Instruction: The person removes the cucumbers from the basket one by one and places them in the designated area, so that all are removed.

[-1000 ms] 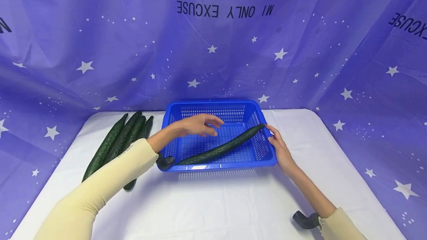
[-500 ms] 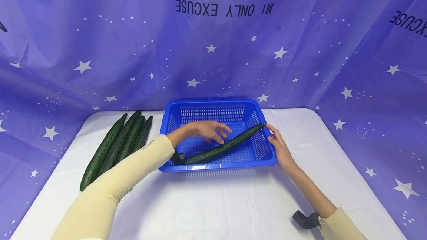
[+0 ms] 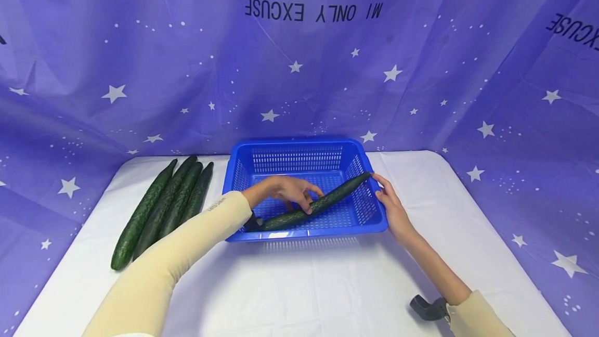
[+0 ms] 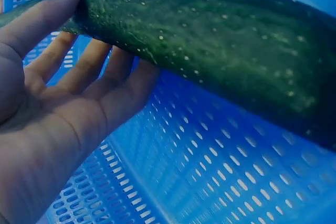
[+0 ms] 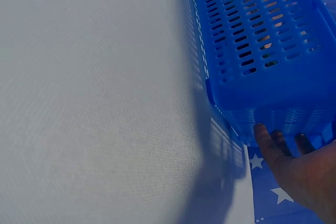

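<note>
A long dark-green cucumber (image 3: 339,194) slants across the blue plastic basket (image 3: 323,233); its thin far tip reaches the right rim, and its thick end sits low at the front left. My left hand (image 3: 292,191) is inside the basket, gripping the cucumber near its middle. In the left wrist view, the thumb (image 4: 63,9) lies over the cucumber and the other fingers pass behind it. My right hand (image 3: 395,212) holds the basket's right rim, its fingertips right by the cucumber's tip. The right wrist view has that hand (image 5: 299,174) at the basket's end wall.
Several more cucumbers (image 3: 145,212) lie side by side on the white tablecloth (image 3: 318,290), left of the basket. The left sleeve (image 3: 187,243) passes close by their near ends. A purple star-patterned curtain (image 3: 299,98) rises behind the basket and along both sides.
My left hand has come down and to the right, from above the basket onto the cucumber, and now grips it. My right hand stays at the basket rim.
</note>
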{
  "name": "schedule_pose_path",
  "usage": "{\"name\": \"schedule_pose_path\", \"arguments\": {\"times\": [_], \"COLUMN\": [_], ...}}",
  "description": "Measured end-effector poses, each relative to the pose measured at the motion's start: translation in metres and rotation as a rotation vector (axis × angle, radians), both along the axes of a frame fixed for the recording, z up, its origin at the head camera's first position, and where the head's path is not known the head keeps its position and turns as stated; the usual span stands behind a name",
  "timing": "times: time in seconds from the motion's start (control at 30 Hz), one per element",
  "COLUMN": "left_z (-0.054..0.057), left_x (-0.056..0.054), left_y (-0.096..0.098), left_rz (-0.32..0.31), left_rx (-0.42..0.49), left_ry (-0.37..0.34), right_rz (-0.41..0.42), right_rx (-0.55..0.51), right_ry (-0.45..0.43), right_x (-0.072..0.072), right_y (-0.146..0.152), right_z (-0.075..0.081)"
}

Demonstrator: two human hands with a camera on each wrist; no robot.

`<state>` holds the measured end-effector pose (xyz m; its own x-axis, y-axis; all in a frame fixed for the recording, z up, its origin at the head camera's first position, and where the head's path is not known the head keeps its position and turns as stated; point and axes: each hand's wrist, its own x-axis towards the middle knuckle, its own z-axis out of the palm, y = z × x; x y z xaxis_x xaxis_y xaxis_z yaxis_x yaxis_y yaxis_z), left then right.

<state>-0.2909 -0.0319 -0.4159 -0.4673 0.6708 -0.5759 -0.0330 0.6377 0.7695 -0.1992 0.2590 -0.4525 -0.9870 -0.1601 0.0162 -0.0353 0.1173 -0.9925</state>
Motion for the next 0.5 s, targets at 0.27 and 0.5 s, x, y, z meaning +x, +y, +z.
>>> {"name": "schedule_pose_path", "arguments": {"times": [0.27, 0.5], "left_z": [0.012, 0.033], "left_x": [0.0, -0.002], "left_y": [-0.011, -0.025], "left_rz": [0.038, 0.073], "left_rx": [0.042, 0.13], "left_ry": [0.006, 0.053], "right_rz": [-0.006, 0.009], "right_rx": [-0.004, -0.023], "right_ry": [0.0, 0.003], "right_x": [-0.001, 0.0], "right_y": [-0.001, 0.0], "right_z": [0.001, 0.0]}}
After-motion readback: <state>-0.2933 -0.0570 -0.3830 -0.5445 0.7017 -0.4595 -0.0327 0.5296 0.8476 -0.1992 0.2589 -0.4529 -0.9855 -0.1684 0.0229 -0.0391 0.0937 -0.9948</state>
